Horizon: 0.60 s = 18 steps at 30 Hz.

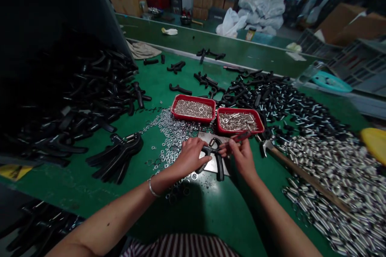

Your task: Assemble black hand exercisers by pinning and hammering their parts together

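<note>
A: Arms first, quick.
B: Both forearms reach forward over the green table (232, 213), angled in toward each other. Left hand (193, 153) comes in palm down, fingers bent, thumb stretched toward the middle. Right hand (243, 158) is turned inward, fingers curled, opposite the left.
A: Grip?
B: Left is closed around one leg of a black V-shaped piece (220, 166), thumb along the near side. Right is clenched on a red-handled tool (241, 136), its front end pointing at the piece. Can't tell the tool type, nor whether its tip touches; fingers cover it.
A: Where's the piece?
B: Between the hands, over a metal plate (211, 166), bent end away from the person, legs toward them. One leg is under the left hand, the other lies just beside it, nearer the right hand. A coil spring shows near the bend.
A: Surroundings?
B: Two red trays just beyond the plate: left tray (193, 119) with small metal bits, right tray (238, 131) with metal pins. Loose metal rings (169, 140) are scattered left of the plate. A stack of black spring pieces (116, 156) lies well left. The hammer (307, 177) is on the right, handle across metal cylinders (346, 168).
</note>
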{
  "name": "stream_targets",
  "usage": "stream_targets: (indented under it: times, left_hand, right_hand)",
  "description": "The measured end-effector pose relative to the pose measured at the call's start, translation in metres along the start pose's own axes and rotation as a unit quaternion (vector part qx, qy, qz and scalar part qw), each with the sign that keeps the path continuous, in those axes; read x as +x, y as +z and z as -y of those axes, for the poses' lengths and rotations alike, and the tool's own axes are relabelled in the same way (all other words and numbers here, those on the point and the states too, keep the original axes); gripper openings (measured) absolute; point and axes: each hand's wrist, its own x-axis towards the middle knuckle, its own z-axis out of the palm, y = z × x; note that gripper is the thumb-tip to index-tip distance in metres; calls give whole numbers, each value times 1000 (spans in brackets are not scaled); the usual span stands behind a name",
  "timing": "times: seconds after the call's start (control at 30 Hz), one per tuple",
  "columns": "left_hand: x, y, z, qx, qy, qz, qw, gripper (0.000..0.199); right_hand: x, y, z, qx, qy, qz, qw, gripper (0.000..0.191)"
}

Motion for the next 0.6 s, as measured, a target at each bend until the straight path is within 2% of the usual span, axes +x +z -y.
stream_targets:
  times: [0.13,0.33,0.5,0.6]
  left_hand:
    - [-1,1,1,3,4,-11,1000,39]
    - [0,1,1,-3,2,-6,1000,40]
    - [0,0,1,-8,1,0,1000,40]
    - [0,-1,0,-4,2,7,1000,39]
  right_hand:
    - [-3,3,-16,-35,-10,-22,999,28]
    - [-5,8,-7,-134,-18,-15,991,26]
    - [-12,8,-9,-251,-40,-11,967,23]
    - [-8,13,-10,-353,-59,-3,934,22]
